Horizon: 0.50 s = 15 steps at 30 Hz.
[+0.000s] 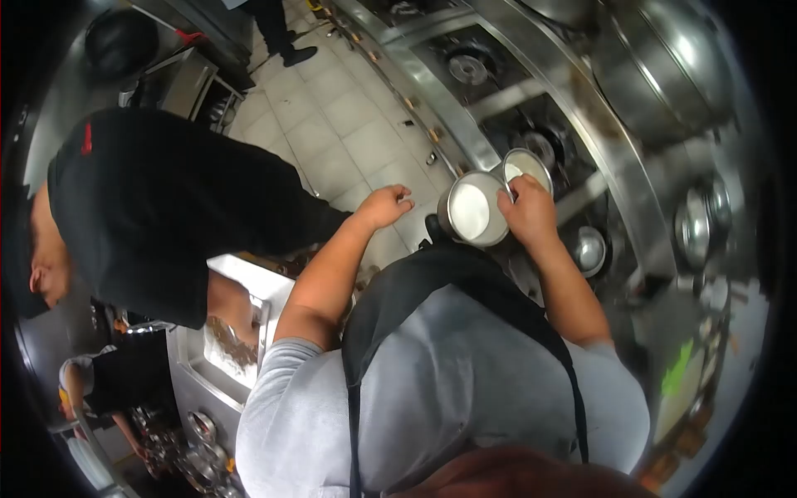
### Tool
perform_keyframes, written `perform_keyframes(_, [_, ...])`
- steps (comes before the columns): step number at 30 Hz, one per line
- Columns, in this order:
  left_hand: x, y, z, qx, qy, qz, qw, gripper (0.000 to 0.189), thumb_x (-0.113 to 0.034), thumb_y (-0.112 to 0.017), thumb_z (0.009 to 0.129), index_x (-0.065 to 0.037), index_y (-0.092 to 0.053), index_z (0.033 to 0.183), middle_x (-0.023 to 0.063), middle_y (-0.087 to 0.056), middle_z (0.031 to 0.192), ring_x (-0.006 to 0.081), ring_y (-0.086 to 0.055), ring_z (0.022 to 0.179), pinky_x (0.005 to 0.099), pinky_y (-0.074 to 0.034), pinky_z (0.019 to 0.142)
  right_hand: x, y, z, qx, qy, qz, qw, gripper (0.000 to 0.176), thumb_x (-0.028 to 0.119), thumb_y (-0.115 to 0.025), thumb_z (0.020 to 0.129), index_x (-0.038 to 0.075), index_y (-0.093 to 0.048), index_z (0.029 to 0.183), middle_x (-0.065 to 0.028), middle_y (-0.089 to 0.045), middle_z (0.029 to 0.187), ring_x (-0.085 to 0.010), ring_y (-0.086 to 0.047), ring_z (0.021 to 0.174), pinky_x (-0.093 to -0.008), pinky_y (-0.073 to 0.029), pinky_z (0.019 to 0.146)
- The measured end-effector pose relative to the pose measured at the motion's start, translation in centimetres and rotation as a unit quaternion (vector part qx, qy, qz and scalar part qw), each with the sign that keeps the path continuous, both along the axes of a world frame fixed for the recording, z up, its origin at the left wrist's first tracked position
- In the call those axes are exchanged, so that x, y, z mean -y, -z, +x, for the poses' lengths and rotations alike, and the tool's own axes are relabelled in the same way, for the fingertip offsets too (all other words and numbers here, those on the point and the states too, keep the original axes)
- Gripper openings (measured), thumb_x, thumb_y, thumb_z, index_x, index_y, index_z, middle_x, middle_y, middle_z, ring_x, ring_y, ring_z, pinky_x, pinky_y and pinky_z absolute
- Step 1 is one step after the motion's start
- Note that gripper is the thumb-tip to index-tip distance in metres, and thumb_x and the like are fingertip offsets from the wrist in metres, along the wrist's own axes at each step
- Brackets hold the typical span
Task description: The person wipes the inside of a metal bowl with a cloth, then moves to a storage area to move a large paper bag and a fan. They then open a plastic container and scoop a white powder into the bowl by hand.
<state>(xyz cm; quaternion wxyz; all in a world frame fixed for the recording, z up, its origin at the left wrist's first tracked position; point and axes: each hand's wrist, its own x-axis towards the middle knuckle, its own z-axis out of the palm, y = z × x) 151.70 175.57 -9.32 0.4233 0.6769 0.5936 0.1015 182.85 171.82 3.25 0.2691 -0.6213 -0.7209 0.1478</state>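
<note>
A metal pot (476,217) with white liquid inside stands in front of my apron, at the edge of the stove. Its dark handle points toward my left. My right hand (529,211) is closed on the rim of a smaller round metal container (538,163), held against the pot's far right side. Something pale shows inside this container; the fingers partly cover it. To the left of the pot, over the floor, my left hand (385,207) is loosely curled with a gap between thumb and fingers. Nothing shows in it.
Gas burners (467,70) line the stove ahead. A large metal pot (664,70) stands at the upper right, and a metal ladle or bowl (590,251) lies right of my forearm. A co-worker in black (183,207) bends close on my left. Another person's legs (278,29) are farther off.
</note>
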Motion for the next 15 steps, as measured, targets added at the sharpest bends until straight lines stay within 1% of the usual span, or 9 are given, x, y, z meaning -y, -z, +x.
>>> perform_keyframes(1, [-2.1,0.4,-1.2,-0.004,-0.013,0.004,1.000,0.050,-0.038,-0.064,0.087,-0.005,-0.063,0.124,0.0191,-0.067,0.118,0.0331,-0.063,0.110,0.0389,-0.049,0.095,-3.0,-0.1,-0.6,-0.005,-0.028,-0.015,0.999,0.021,0.021,-0.068,0.080,0.001,-0.062,0.079,-0.0188,-0.060,0.083,-0.0407,-0.060,0.080,-0.0487,-0.048,0.073])
perform_keyframes(3, [-5.9,0.0,-4.3,-0.156,0.060,-0.067,0.984,0.051,-0.039,-0.063,0.087,-0.005,-0.063,0.125,0.0204,-0.066,0.119,0.0349,-0.062,0.112,0.0400,-0.048,0.097,-9.4,-0.5,-2.4,-0.004,-0.058,-0.003,0.998,0.020,0.019,-0.068,0.080,0.001,-0.063,0.079,-0.0186,-0.060,0.082,-0.0402,-0.060,0.080,-0.0479,-0.049,0.074])
perform_keyframes(4, [-7.7,-1.6,-5.7,-0.171,0.054,-0.093,0.979,0.053,-0.041,-0.062,0.087,-0.005,-0.063,0.126,0.0206,-0.066,0.121,0.0360,-0.061,0.113,0.0407,-0.046,0.100,-12.5,-0.7,-3.3,-0.003,-0.080,0.002,0.997,0.019,0.019,-0.068,0.079,0.001,-0.063,0.079,-0.0183,-0.060,0.082,-0.0398,-0.060,0.080,-0.0477,-0.049,0.073])
perform_keyframes(5, [-9.2,0.1,-8.4,-0.169,0.038,-0.100,0.980,0.053,-0.041,-0.062,0.087,-0.005,-0.063,0.126,0.0206,-0.066,0.121,0.0360,-0.061,0.113,0.0407,-0.046,0.100,-14.9,-0.8,-4.4,0.001,-0.105,0.001,0.994,0.018,0.018,-0.069,0.079,0.001,-0.063,0.079,-0.0179,-0.060,0.082,-0.0394,-0.060,0.080,-0.0475,-0.049,0.073])
perform_keyframes(7, [-11.9,5.4,-14.2,-0.121,0.003,-0.015,0.993,0.055,-0.043,-0.062,0.086,-0.005,-0.063,0.125,0.0203,-0.065,0.122,0.0358,-0.060,0.116,0.0401,-0.045,0.101,-20.2,-1.5,-7.1,0.007,-0.134,0.004,0.991,0.016,0.016,-0.069,0.079,0.001,-0.063,0.079,-0.0172,-0.061,0.082,-0.0387,-0.060,0.080,-0.0469,-0.049,0.072])
perform_keyframes(9, [-14.1,4.0,-16.9,-0.136,-0.055,0.014,0.989,0.056,-0.044,-0.062,0.085,-0.005,-0.063,0.126,0.0195,-0.066,0.122,0.0351,-0.060,0.116,0.0399,-0.045,0.101,-25.5,-2.6,-10.2,-0.001,-0.168,0.031,0.985,0.015,0.015,-0.069,0.079,0.001,-0.062,0.079,-0.0167,-0.061,0.082,-0.0384,-0.061,0.080,-0.0468,-0.049,0.071])
perform_keyframes(11, [-17.1,4.2,-20.2,-0.227,-0.042,-0.068,0.971,0.056,-0.043,-0.061,0.086,-0.005,-0.062,0.127,0.0188,-0.066,0.123,0.0342,-0.061,0.114,0.0395,-0.046,0.101,-29.9,-3.5,-13.8,0.000,-0.185,0.040,0.982,0.016,0.015,-0.069,0.080,0.001,-0.062,0.079,-0.0162,-0.060,0.081,-0.0376,-0.060,0.079,-0.0467,-0.048,0.070])
perform_keyframes(13, [-20.0,9.0,-25.2,-0.231,-0.055,-0.046,0.970,0.053,-0.042,-0.060,0.085,-0.004,-0.065,0.122,0.0193,-0.067,0.119,0.0351,-0.062,0.112,0.0406,-0.046,0.100,-34.3,-3.9,-17.3,-0.005,-0.196,0.044,0.980,0.016,0.015,-0.069,0.080,0.001,-0.062,0.079,-0.0160,-0.060,0.081,-0.0371,-0.060,0.080,-0.0465,-0.048,0.070])
perform_keyframes(15, [-24.1,11.5,-29.2,-0.278,-0.006,-0.117,0.953,0.051,-0.042,-0.059,0.084,-0.002,-0.070,0.114,0.0214,-0.068,0.115,0.0361,-0.062,0.111,0.0423,-0.047,0.099,-38.4,-4.0,-21.0,-0.014,-0.206,0.070,0.976,0.017,0.015,-0.069,0.080,0.000,-0.061,0.079,-0.0161,-0.059,0.080,-0.0372,-0.059,0.077,-0.0455,-0.047,0.068])
